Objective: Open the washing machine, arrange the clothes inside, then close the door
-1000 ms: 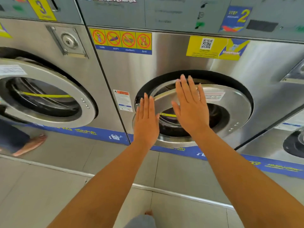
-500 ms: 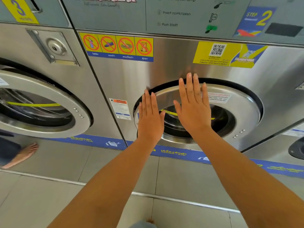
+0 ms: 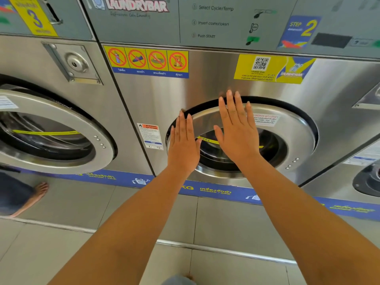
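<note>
The steel washing machine (image 3: 205,95) fills the middle of the head view. Its round chrome door (image 3: 287,130) lies nearly flush in the black opening, with only a thin dark gap along the top left. My left hand (image 3: 184,144) is flat against the door's left rim, fingers straight up. My right hand (image 3: 236,130) is pressed flat on the door's upper ring and glass, fingers spread. Neither hand holds anything. The drum behind the glass is dark, and no clothes are visible.
A second washer (image 3: 53,130) with its own round door stands to the left, and part of a third (image 3: 368,182) shows at the right edge. A person's bare foot (image 3: 39,192) rests on the tiled floor (image 3: 82,202) at the left. The control panel (image 3: 216,21) runs above.
The door has swung from partly ajar to nearly flush with the machine under both flat palms. My view has moved closer and slightly upward.
</note>
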